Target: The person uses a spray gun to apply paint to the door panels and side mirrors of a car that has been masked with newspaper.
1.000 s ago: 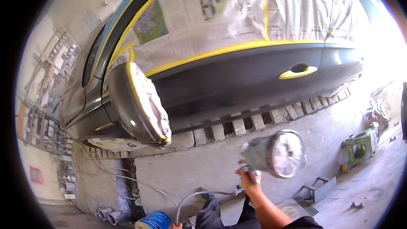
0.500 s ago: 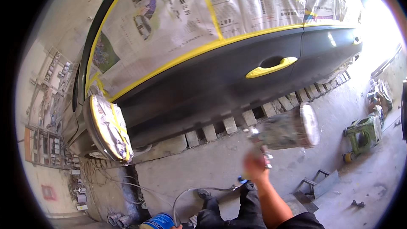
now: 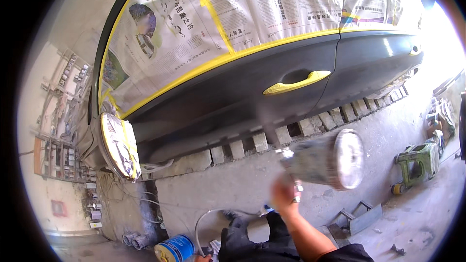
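Head view: our right grip [image 3: 284,189], motion-blurred, is closed around the handle of a spray gun [image 3: 287,154], held in front of the person, over the floor [image 3: 213,191] and beside the dark car door [image 3: 228,94]. We see the gun's nozzle pointing away from the person, at the lower door, with a faint mist [image 3: 266,120] ahead of it. Its big grey cup [image 3: 318,159] runs lengthwise across the picture, long axis close to level, broad round end facing right.

From the gun's blue fitting [image 3: 265,208] we trace a grey hose [image 3: 197,228] left and down to our left grip [image 3: 203,258]; the lower edge cuts that off, so we can't tell how closed it is. Just left of it we log a blue can [image 3: 176,248].

Farther out, we note a yellow-covered door handle [image 3: 297,83], newspaper [image 3: 281,2] over the windows edged with yellow tape [image 3: 213,63], a wrapped wing mirror [image 3: 119,145] at left and a green frame [image 3: 417,161] on the floor at right.
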Tool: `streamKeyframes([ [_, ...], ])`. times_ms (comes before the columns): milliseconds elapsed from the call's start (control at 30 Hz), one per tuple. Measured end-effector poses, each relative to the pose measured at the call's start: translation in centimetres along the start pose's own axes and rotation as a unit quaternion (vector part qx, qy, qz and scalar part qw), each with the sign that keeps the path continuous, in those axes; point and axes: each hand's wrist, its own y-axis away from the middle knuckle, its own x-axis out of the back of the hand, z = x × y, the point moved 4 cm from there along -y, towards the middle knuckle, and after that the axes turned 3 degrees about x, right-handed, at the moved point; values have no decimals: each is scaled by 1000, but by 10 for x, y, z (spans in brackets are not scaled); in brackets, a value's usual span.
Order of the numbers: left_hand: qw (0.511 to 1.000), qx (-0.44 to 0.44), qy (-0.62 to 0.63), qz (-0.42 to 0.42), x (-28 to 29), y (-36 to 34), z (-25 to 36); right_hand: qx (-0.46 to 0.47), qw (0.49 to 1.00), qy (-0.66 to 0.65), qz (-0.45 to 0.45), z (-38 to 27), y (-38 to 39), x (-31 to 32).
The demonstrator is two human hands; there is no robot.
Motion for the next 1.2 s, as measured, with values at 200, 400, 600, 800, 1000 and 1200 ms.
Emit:
streamKeyframes([
  [200, 796, -355, -485, -73, -3, 6, -52, -119, 947, 117, -276, 11, 35, -59],
  [400, 900, -311, -262, -155, -6, -38, -41, -56, 985, 42, -157, -19, 8, -25],
  [600, 989, -96, -68, -93, -15, -51, 50, -80, 979, 53, 179, -99, -13, 77],
  [800, 967, -107, -227, -55, -13, -46, 110, -46, 970, 148, 188, -152, 1, 102],
  [1000, 932, -184, -313, -4, -7, -41, 141, -105, 981, 160, -43, -183, -34, 47],
  [1200, 937, -145, -318, 11, -50, -11, 149, -118, 968, 204, -89, -226, -113, 40],
])
